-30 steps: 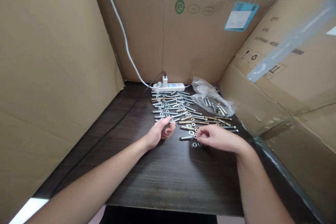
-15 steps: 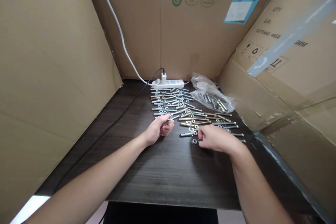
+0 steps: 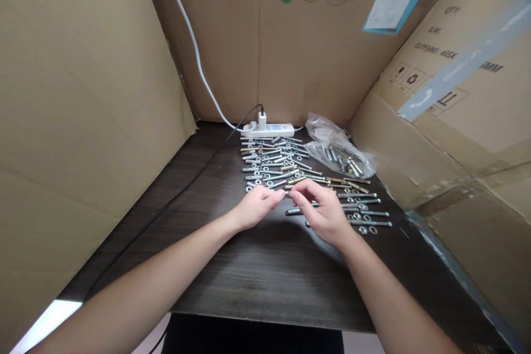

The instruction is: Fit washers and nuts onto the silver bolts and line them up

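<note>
My left hand (image 3: 259,207) is closed, with thumb and forefinger pinching a bolt (image 3: 287,194) whose metal end just shows at the fingertips; the palm hides the rest. Against that end, my right hand (image 3: 321,210) has its thumb and forefinger pinched together. Whatever small part sits in the right fingertips is too covered to name. Both hands meet just above the near side of the laid-out bolts (image 3: 276,174). Under and beside the right hand lie more long bolts (image 3: 369,224), with a nut (image 3: 363,230) and a flat washer (image 3: 373,230).
Rows of bolts, sleeves, nuts and washers cover the middle of the dark table (image 3: 249,282). Behind them stand a white power strip (image 3: 274,130) and a clear plastic bag (image 3: 340,149) holding metal parts. A black cable (image 3: 182,191) crosses the left side. Cardboard walls (image 3: 307,55) enclose the table.
My right hand has lifted from the small rings and nuts at the near edge and moved left to my left hand. The left hand has shifted slightly right; its fingertips now touch the right's.
</note>
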A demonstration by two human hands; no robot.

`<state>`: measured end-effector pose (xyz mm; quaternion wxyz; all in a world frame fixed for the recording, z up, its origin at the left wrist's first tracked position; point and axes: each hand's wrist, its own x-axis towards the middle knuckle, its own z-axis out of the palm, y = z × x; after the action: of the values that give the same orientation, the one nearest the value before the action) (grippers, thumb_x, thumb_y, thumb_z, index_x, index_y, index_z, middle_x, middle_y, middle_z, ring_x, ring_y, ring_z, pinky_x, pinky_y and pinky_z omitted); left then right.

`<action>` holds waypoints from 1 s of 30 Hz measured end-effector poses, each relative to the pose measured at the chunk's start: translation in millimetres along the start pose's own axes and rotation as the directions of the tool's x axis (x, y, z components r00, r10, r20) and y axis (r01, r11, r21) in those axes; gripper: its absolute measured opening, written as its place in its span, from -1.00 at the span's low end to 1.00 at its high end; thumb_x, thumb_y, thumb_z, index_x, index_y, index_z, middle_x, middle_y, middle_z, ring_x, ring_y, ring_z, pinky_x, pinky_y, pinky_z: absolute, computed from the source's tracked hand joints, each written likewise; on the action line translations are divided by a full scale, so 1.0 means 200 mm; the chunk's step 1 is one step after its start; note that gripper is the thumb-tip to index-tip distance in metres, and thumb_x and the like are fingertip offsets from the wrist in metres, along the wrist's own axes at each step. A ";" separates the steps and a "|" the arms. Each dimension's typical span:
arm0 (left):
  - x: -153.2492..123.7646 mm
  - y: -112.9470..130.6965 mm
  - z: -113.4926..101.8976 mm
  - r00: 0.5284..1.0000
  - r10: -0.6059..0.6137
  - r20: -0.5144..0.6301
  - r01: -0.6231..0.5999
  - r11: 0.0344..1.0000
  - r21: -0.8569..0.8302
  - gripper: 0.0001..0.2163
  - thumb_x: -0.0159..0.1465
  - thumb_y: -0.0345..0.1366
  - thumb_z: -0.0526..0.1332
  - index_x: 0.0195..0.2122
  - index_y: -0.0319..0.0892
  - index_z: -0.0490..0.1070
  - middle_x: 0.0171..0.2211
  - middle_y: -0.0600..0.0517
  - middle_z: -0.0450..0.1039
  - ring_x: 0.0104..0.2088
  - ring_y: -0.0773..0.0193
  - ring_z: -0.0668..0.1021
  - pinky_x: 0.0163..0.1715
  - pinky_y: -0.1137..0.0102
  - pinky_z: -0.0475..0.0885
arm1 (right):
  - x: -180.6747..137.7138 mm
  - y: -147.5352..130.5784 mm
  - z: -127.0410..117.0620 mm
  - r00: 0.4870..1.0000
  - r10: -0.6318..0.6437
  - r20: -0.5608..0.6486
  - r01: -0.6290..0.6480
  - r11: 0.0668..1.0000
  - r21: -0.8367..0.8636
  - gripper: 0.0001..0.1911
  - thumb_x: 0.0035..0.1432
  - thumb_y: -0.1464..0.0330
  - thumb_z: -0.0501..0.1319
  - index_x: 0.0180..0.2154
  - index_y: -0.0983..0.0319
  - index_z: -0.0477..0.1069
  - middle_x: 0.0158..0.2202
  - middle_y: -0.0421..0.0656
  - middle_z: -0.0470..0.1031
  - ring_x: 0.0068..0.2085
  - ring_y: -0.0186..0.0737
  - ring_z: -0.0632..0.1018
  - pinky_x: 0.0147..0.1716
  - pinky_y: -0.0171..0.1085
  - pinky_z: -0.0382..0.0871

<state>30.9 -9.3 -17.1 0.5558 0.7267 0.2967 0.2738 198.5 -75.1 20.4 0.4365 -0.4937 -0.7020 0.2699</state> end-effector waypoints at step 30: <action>-0.02 0.03 0.00 0.992 -0.040 0.119 0.069 0.966 -0.248 -0.50 0.23 0.10 0.01 -0.65 -0.16 -0.08 -0.65 0.18 -0.16 -0.60 0.46 -0.05 -0.61 0.44 -0.11 | -0.03 0.04 0.09 0.997 0.004 -0.076 0.004 0.995 0.097 -0.83 0.17 0.26 0.19 -0.22 0.20 0.41 -0.34 -0.16 0.45 -0.42 -0.31 0.42 -0.46 -0.33 0.32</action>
<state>29.1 -14.6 -11.0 0.6667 0.6562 0.2477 0.2522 187.4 -76.2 4.4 0.4865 -0.4819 -0.6708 0.2847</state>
